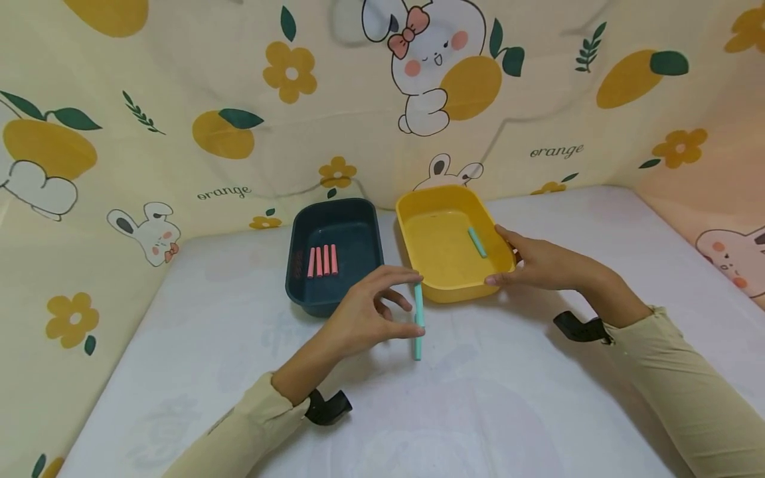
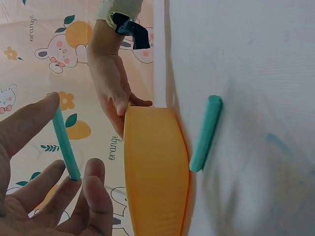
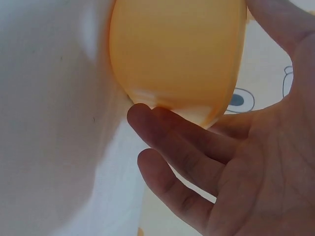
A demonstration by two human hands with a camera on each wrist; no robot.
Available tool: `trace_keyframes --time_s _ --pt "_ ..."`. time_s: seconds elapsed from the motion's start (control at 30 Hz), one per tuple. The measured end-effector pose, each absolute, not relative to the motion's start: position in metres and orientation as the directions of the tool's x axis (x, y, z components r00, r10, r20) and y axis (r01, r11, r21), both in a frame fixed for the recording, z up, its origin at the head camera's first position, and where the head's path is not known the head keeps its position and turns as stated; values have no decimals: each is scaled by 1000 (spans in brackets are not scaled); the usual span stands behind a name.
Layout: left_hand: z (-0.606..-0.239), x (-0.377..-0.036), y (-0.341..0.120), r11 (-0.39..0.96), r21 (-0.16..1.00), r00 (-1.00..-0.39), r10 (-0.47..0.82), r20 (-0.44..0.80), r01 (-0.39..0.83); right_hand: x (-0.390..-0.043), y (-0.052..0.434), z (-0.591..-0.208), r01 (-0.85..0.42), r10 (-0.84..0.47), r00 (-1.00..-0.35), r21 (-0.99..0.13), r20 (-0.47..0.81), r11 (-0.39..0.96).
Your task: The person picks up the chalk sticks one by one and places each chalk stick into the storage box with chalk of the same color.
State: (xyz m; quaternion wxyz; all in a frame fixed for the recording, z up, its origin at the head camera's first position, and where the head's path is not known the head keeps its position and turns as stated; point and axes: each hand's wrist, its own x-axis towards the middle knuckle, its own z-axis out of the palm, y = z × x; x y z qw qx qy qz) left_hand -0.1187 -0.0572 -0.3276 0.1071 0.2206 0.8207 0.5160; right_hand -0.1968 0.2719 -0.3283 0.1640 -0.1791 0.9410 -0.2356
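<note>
My left hand (image 1: pixel 412 300) pinches a teal stick (image 1: pixel 419 304) between fingertips and thumb, holding it just above the table in front of the yellow bin (image 1: pixel 418 262). The left wrist view shows that teal stick (image 2: pixel 66 142) in my left hand (image 2: pixel 74 140). A second teal stick (image 2: pixel 205 132) lies on the white table beside the yellow bin (image 2: pixel 155 172); in the head view its end (image 1: pixel 417 350) shows below the held one. My right hand (image 1: pixel 499 257) grips the yellow bin's near right corner, thumb on the rim. Another teal stick (image 1: pixel 477 241) lies inside the bin.
A dark blue bin (image 1: pixel 358 219) stands left of the yellow one and holds several pink sticks (image 1: pixel 323 260). A cartoon-print cloth (image 1: pixel 239 133) walls in the white table (image 1: pixel 478 411) at the back and both sides.
</note>
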Motion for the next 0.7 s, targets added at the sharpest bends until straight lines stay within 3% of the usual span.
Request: trace_keyframes --time_s 0.7 --pt "-323 -146 -42 423 880 -915 402 30 215 -198 269 -330 -210 -381 -891 -518 -249 829"
